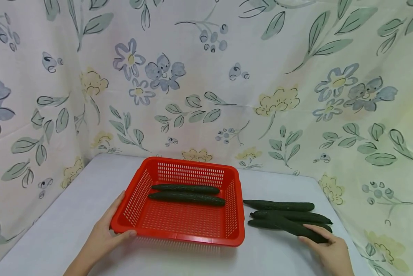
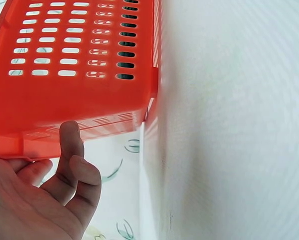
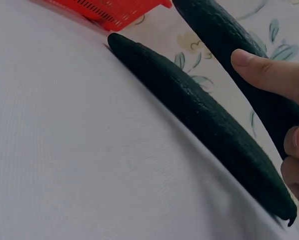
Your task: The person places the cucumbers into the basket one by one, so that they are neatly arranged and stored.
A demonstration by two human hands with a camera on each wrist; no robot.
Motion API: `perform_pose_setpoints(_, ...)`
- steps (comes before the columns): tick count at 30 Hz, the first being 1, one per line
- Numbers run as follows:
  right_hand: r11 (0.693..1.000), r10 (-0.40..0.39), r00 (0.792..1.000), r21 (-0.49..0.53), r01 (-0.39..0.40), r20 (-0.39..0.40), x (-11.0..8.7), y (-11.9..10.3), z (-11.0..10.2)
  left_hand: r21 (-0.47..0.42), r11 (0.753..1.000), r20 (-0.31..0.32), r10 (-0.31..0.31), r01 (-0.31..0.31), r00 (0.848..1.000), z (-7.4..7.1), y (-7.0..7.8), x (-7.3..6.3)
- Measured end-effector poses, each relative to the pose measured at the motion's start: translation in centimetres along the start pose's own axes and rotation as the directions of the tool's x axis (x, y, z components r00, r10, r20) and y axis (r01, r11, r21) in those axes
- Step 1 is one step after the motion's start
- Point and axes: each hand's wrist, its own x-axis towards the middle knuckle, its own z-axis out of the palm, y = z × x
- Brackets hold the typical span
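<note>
Head view. Your right hand [image 1: 328,249] holds a cucumber [image 1: 290,228] by its near end, thumb to one side, fingers to the other; its free tip points to 10 o'clock across the three loose cucumbers [image 1: 278,206]. This pile lies on the surface [image 1: 261,257], at 3 o'clock from the red plastic basket [image 1: 185,236]. Your left hand [image 1: 104,234] grips the basket at 8 o'clock, thumb on the near rim. Two stored cucumbers [image 1: 187,198] lie inside, toward 12 o'clock. Estimate: held piece stiff, moderately heavy, likely to snap if bent; skin probably a little slick. An end hold should let the tip droop; mid-length should balance better. Hard to make out: the held tip, dark against dark; the lowest loose piece is partly covered.

Left wrist view. Your fingers curl at the basket's outer wall; the thumb is mostly cut off toward 10 o'clock. Basket looks light and thin-walled; you would do best at the rim. Dark patches behind the slots: cannot identify.

Right wrist view. Held cucumber: upper end cut off at 12 o'clock, lower end hidden by your hand at 3 o'clock. One loose cucumber lies beneath, stalk toward 4 o'clock; floral cloth [image 3: 192,47] shows between them, so apart along that stretch. Contact elsewhere: cannot tell.
</note>
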Motion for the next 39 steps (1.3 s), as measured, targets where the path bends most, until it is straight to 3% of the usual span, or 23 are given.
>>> perform_pose_setpoints(5,0.996,0.035,0.999,0.086,-0.034,-0.013,-0.2,-0.3,-0.4,0.011,1.000,-0.010,0.014,-0.014,1.000,0.0,-0.2,-0.1)
perform_pose_setpoints(16,0.990,0.002,1.000,0.138,-0.006,0.031,0.4,-0.8,1.0,0.012,1.000,-0.011,0.011,-0.010,1.000,0.0,-0.3,-0.3)
perform_pose_setpoints(21,0.988,-0.025,1.000,0.151,0.024,0.007,0.8,-1.6,2.0,0.000,1.000,-0.015,0.031,-0.031,0.999,0.0,-0.1,-0.1)
perform_pose_setpoints(26,0.983,-0.016,1.000,0.186,0.013,0.016,1.5,-3.3,2.9,0.018,0.999,-0.019,0.044,-0.044,0.999,-0.1,0.0,0.0)
perform_pose_setpoints(39,0.961,-0.149,0.984,0.247,0.122,0.094,3.8,-9.9,5.5,0.012,1.000,-0.007,0.022,-0.022,1.000,-0.1,-0.2,-0.1)
